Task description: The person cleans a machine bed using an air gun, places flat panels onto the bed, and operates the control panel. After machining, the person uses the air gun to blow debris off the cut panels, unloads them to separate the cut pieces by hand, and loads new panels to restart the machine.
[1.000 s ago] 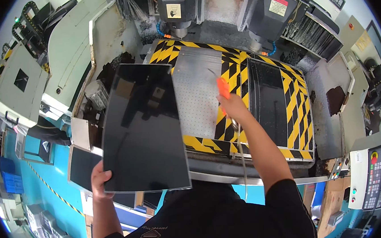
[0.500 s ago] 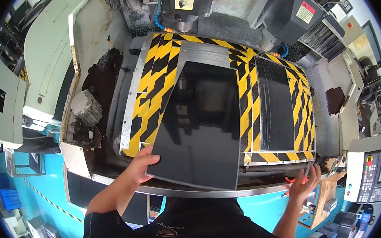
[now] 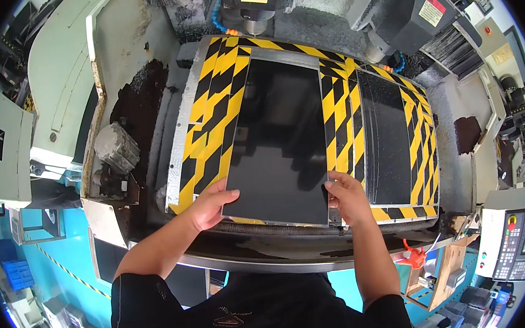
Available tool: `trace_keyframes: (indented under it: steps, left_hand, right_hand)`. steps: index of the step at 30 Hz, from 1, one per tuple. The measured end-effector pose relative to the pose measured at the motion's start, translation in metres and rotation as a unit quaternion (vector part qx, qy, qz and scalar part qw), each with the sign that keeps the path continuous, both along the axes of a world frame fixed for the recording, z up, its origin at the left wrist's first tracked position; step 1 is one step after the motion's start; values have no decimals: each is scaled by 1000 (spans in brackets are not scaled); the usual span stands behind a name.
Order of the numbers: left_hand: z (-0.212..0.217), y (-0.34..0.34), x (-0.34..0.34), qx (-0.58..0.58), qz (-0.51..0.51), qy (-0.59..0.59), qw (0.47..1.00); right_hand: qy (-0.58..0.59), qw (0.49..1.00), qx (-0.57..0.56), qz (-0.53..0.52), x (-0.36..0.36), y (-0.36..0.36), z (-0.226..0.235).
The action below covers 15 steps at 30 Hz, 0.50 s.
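A glossy black rectangular panel (image 3: 276, 144) lies over the left part of the machine bed (image 3: 176, 164), framed by yellow-and-black striped tape. My left hand (image 3: 213, 206) grips the panel's near left edge, thumb on top and fingers partly hidden beneath. At the near right edge, my right hand (image 3: 348, 197) pinches the panel between thumb and fingers. The panel's long sides run along the tape strips. To its right, a second black panel (image 3: 385, 139) with pale specks lies within its own striped border.
Above the bed hang a spindle (image 3: 256, 26) with a blue coolant hose and a dark machine head (image 3: 408, 14). A metal front ledge (image 3: 270, 265) bounds the near side. A red tool (image 3: 413, 256) sits at the right front; a control panel (image 3: 515, 243) stands far right.
The panel has shifted away from me and straightened between the tape strips. My right hand has come from beside the red tool to the panel's right edge; my left hand still holds its side.
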<state>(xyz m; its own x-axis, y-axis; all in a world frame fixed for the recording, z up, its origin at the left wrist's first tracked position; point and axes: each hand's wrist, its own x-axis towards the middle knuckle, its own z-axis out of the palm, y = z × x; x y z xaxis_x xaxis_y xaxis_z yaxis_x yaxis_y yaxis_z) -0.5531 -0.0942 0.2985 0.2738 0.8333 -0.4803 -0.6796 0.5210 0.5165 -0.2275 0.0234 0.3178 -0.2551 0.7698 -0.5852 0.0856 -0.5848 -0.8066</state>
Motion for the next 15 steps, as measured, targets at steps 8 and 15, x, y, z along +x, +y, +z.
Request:
trace_keyframes:
  steps: [8,15]
  left_hand:
    - [-19,37,-5,-6,-59,235,970]
    - [-19,44,-9,-56,-122,428,894]
  right_hand:
    - [-14,1000,2,-19,-10,36,-33]
    - [-58,998,-4,-5,-17,44,-44]
